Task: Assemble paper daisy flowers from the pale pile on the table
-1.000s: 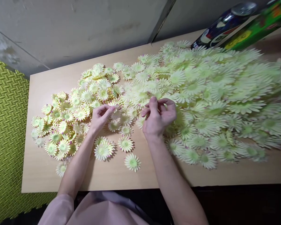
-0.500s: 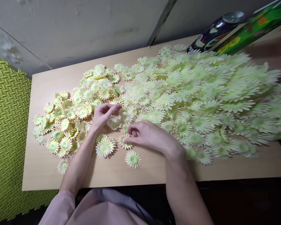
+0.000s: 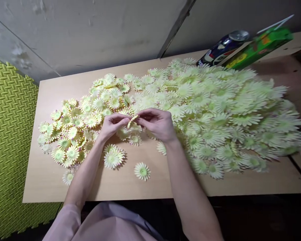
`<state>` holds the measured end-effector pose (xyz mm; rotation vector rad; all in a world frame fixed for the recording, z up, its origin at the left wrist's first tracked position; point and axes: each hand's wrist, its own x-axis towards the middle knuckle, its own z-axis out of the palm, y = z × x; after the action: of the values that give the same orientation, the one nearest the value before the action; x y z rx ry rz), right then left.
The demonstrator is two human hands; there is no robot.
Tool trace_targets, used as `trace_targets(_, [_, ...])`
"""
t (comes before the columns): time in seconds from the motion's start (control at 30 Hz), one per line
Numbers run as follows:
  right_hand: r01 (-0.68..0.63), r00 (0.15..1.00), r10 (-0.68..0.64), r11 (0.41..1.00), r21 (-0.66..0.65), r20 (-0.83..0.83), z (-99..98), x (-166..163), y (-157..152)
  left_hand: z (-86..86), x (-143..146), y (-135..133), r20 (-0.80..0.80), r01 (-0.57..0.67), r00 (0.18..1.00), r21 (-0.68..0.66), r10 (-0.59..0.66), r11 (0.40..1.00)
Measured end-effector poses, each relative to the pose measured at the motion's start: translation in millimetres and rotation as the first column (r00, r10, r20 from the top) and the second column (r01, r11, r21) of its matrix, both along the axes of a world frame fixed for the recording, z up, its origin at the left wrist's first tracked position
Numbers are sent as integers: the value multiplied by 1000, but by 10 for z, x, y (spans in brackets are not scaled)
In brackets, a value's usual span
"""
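Note:
A pale yellow-green artificial flower head is seen edge-on between my two hands, above the wooden board. My right hand pinches it from the right with thumb and fingers. From the other side my left hand is closed, its thumb and fingertips meeting at the flower head's left edge; anything more inside those fingers is hidden. Just below my hands lie a small stack of flower heads and one single flower head facing up.
A loose pile of flower heads spreads on the left, and a much larger heap covers the right. Behind that heap stand a dark drink can and a green carton with straws. A grey wall borders the wooden board; a green foam mat is at left.
My right hand has moved up and left from the board to meet my left hand, with a flower head now held between them. The flower head it was touching has left its spot.

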<state>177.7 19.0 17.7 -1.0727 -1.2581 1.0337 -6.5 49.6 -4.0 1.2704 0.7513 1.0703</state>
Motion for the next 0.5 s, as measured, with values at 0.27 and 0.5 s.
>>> trace_targets(0.27, [130, 991, -127, 983, 127, -30, -249, -192, 97, 1, 25, -17, 83, -36, 996, -112, 45, 993])
trace_targets(0.5, [-61, 995, 65, 997, 55, -72, -253, -80, 45, 54, 24, -27, 58, -52, 997, -136, 60, 989])
